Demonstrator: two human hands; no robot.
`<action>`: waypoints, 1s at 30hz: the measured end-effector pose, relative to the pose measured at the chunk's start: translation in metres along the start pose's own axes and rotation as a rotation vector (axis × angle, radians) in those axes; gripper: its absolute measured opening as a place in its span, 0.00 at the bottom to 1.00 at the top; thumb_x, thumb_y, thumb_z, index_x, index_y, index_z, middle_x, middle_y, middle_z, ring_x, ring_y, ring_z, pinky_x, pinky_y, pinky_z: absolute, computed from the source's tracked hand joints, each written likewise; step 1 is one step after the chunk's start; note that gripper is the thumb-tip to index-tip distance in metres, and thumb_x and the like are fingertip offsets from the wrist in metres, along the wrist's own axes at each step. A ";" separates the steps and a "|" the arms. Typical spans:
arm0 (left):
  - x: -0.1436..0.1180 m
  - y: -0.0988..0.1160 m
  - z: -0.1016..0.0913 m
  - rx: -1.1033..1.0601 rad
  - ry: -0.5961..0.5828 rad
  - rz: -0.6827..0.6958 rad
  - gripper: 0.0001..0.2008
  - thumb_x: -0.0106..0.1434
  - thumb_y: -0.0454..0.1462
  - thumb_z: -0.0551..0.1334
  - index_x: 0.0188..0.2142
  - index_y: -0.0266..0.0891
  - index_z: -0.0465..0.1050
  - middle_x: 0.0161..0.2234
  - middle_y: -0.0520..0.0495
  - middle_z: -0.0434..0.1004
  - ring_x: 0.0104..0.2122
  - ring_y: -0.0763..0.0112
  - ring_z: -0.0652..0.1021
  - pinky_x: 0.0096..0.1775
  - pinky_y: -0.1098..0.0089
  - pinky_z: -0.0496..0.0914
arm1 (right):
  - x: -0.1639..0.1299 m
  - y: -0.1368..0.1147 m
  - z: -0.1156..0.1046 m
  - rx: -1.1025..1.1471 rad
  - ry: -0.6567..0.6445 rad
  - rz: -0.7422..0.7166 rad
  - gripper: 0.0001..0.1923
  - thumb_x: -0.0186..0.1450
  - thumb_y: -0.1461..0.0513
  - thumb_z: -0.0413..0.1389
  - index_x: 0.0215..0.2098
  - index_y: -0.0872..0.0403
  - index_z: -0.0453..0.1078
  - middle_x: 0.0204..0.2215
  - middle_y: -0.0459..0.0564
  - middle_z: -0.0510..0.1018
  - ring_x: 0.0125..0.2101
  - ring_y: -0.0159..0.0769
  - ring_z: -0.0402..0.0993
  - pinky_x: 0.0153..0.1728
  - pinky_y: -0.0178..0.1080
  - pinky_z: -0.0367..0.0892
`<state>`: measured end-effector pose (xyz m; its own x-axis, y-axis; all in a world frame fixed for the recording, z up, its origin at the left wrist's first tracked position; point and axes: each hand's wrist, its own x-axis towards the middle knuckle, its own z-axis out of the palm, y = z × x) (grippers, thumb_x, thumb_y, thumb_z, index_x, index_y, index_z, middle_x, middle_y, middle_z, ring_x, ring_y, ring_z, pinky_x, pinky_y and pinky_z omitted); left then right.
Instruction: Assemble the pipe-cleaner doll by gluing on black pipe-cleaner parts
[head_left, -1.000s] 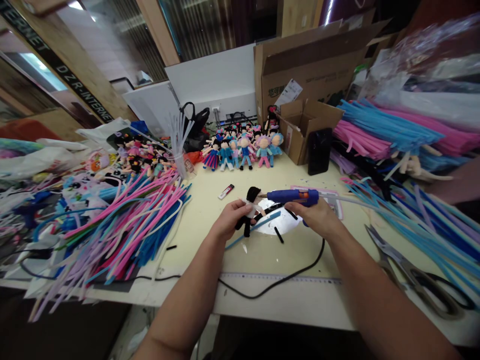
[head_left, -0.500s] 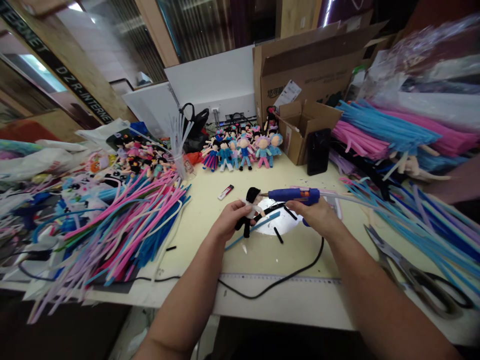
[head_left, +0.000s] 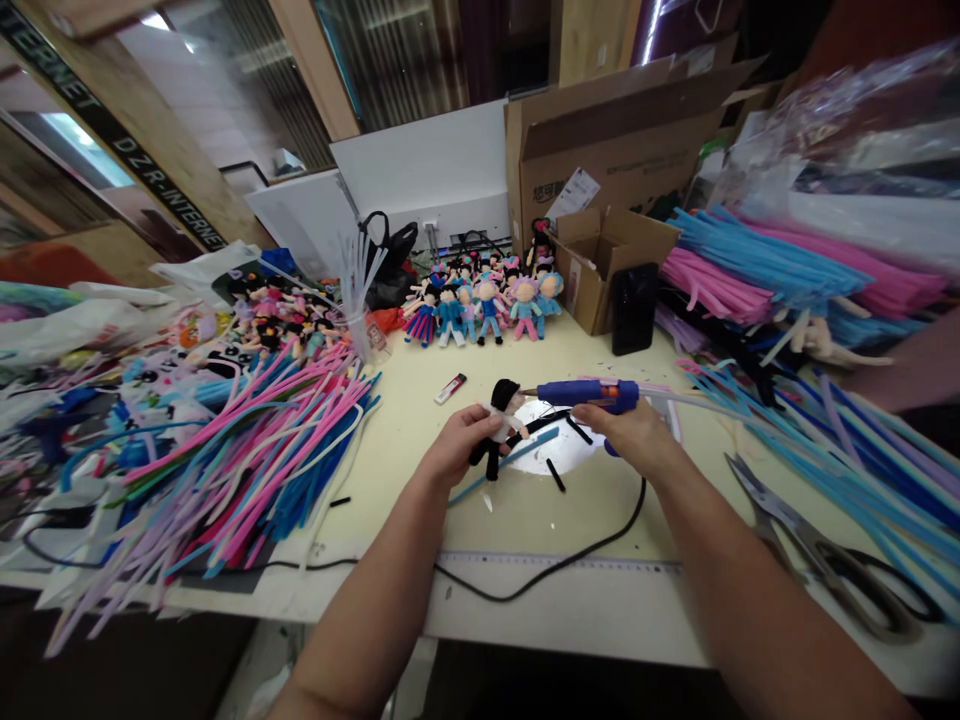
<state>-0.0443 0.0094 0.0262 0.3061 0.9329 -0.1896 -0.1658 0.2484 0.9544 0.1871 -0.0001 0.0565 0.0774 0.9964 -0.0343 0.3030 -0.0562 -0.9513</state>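
Observation:
Pinched in my left hand [head_left: 463, 440] is a small doll [head_left: 504, 425] with black hair, a white top and black legs. My right hand [head_left: 626, 428] grips a blue hot glue gun [head_left: 589, 394] by its handle, partly hidden by the fingers. The gun's nozzle points left and is at the side of the doll's head; whether it touches cannot be made out. Under the hands lie a light blue pipe cleaner strip [head_left: 532, 445] and short black pieces [head_left: 556, 475], over a bright white round patch on the table.
Scissors [head_left: 817, 550] lie at the right by blue pipe cleaners [head_left: 840, 450]. A pile of coloured pipe cleaners [head_left: 247, 450] covers the left. Finished dolls [head_left: 487, 305] stand behind, beside cardboard boxes [head_left: 615, 240] and a black phone-like object [head_left: 634, 308]. A black cord [head_left: 525, 597] loops in front.
The doll is turned slightly, so more of its face side shows by the nozzle. Both hands keep their places and grips; the view has shifted a little.

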 end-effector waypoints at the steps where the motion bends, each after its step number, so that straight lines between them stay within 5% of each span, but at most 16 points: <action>1: 0.000 0.000 0.000 0.000 0.001 -0.001 0.16 0.50 0.44 0.68 0.31 0.33 0.70 0.29 0.44 0.78 0.22 0.74 0.76 0.27 0.74 0.68 | 0.000 0.000 0.000 0.001 0.000 0.001 0.15 0.48 0.53 0.60 0.28 0.55 0.76 0.21 0.48 0.77 0.22 0.35 0.70 0.22 0.36 0.62; 20: -0.002 0.002 0.001 -0.015 0.013 0.006 0.16 0.50 0.43 0.69 0.29 0.33 0.69 0.26 0.46 0.77 0.22 0.73 0.75 0.27 0.74 0.68 | 0.006 0.012 -0.002 0.000 -0.008 0.014 0.17 0.49 0.51 0.61 0.31 0.55 0.77 0.24 0.48 0.78 0.25 0.36 0.71 0.26 0.38 0.64; 30: -0.002 0.002 0.001 -0.023 0.008 0.011 0.16 0.50 0.44 0.69 0.29 0.33 0.70 0.28 0.45 0.78 0.22 0.73 0.76 0.26 0.74 0.68 | -0.001 -0.002 -0.001 0.016 -0.011 0.022 0.15 0.49 0.53 0.61 0.30 0.54 0.77 0.23 0.49 0.78 0.24 0.38 0.72 0.25 0.38 0.65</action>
<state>-0.0441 0.0078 0.0292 0.2970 0.9376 -0.1809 -0.1907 0.2439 0.9509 0.1873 -0.0009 0.0588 0.0733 0.9956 -0.0581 0.2858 -0.0768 -0.9552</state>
